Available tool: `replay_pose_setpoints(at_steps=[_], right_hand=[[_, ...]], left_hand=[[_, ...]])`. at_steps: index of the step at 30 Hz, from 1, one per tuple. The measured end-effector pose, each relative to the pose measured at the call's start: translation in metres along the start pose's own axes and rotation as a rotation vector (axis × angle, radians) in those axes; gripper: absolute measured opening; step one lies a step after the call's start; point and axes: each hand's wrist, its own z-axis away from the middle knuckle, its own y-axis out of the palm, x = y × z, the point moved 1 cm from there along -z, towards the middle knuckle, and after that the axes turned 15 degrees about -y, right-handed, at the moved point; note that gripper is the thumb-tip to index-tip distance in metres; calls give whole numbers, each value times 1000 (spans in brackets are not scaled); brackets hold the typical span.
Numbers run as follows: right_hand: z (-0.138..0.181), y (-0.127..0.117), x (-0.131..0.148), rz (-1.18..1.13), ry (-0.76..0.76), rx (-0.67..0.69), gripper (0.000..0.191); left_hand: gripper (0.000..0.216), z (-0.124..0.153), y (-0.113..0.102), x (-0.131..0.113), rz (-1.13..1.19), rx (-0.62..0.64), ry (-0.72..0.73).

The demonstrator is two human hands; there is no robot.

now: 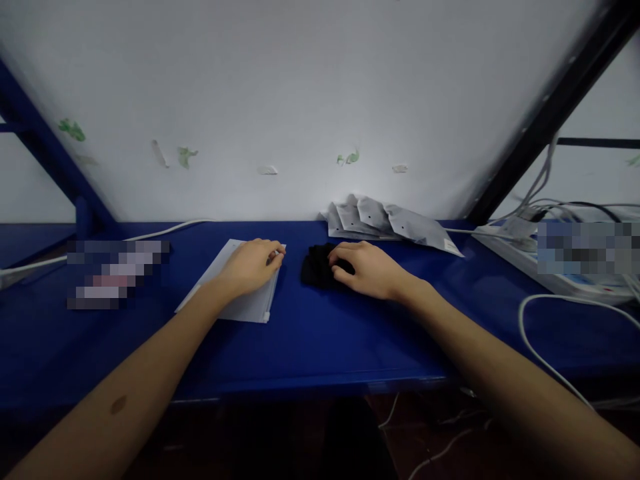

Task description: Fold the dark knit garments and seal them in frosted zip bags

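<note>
My left hand (253,265) lies on a whitish zip bag (245,308) with a small slider at its near right corner. Its fingers are loosely bent over the bag's upper right part, apart from the thumb, with nothing visible held. To the right, a folded or crumpled black cloth item (314,268) rests on the blue tabletop (310,340). My right hand (367,270) reaches over its right side, thumb and fingertips curled onto the fabric. The exact kind of the black item cannot be made out.
Several grey packets (373,217) lie overlapping against the white wall. A blurred-out flat item (120,275) is at left. On the right, a white tray (530,257) holds cables, and a loose white cable (523,320) loops near the edge. Slanted frame bars flank the table.
</note>
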Motion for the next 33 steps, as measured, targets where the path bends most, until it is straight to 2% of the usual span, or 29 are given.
replay_pose_setpoints(at_steps=[6,13,17,20,25,28,33], right_hand=[[0,3,-6,-21,-30,-12,23],[0,3,-4,-36,-33,-36,23],[0,2,-2,-3,-18,-51,34],[-2,3,2,67,52,-73,42],[-8,9,19,183,151,-99,56],[-12,12,28,201,214,-47,54],[-11,9,30,219,330,-2,35]], left_hand=[[31,-1,1,3,30,52,26],[30,-3,5,7,-9,28,49],[29,3,-2,-5,27,7,94],[29,10,-8,-16,73,6,179],[31,14,-7,-24,94,46,308],[32,12,0,-22,62,86,356],[36,9,9,-20,42,80,349]])
